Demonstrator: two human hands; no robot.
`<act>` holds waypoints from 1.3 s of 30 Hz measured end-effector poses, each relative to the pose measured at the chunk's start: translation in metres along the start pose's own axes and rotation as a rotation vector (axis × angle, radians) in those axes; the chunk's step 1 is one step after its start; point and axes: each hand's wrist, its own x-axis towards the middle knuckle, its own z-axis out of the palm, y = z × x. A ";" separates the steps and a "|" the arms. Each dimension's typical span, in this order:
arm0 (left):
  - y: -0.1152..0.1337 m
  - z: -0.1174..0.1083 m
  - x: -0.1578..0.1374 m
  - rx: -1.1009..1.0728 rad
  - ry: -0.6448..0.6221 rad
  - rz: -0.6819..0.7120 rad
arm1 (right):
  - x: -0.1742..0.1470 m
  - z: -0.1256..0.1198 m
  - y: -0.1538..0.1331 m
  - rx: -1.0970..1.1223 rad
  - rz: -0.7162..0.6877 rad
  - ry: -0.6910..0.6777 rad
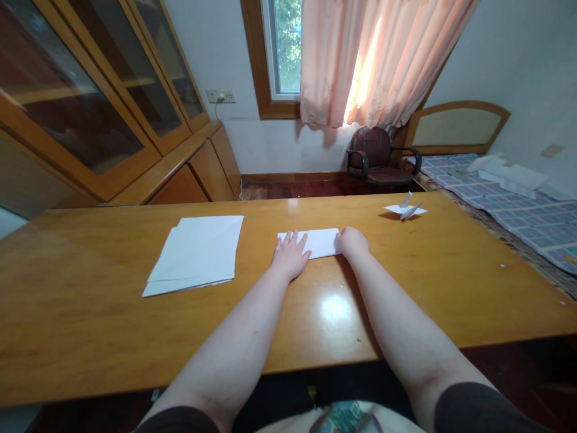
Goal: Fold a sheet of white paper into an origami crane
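Note:
A folded sheet of white paper point(322, 242) lies flat on the wooden table, long side across. Spread fingers of my left hand point(291, 255) rest on its left end. At the right end, my right hand point(352, 242) is closed, its curled fingers gripping the paper's edge; the fingertips are partly hidden behind the hand. To the left lies a stack of white paper sheets point(198, 246), slightly out of line with one another. A folded paper crane point(404, 209) stands near the table's far right edge.
The wooden table point(90, 337) stretches across the view. Behind it stand a glass-fronted cabinet point(135, 150) at left and a dark red office chair point(374, 153). A bed point(496, 186) with a checked cover adjoins the right side. Small white scraps lie near the table's right edge.

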 end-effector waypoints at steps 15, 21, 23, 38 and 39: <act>-0.004 0.002 0.003 0.019 -0.028 -0.002 | -0.002 -0.002 -0.002 -0.005 0.023 -0.014; -0.006 0.003 0.004 0.017 -0.032 -0.008 | -0.003 -0.003 -0.003 -0.005 0.022 -0.015; -0.006 0.003 0.005 0.017 -0.030 -0.008 | -0.003 -0.003 -0.003 -0.006 0.024 -0.016; -0.004 0.003 0.006 -0.003 -0.021 -0.018 | -0.004 -0.001 -0.001 0.011 0.008 -0.001; -0.004 0.004 0.006 -0.002 -0.019 -0.018 | -0.004 -0.001 -0.001 0.013 0.006 0.000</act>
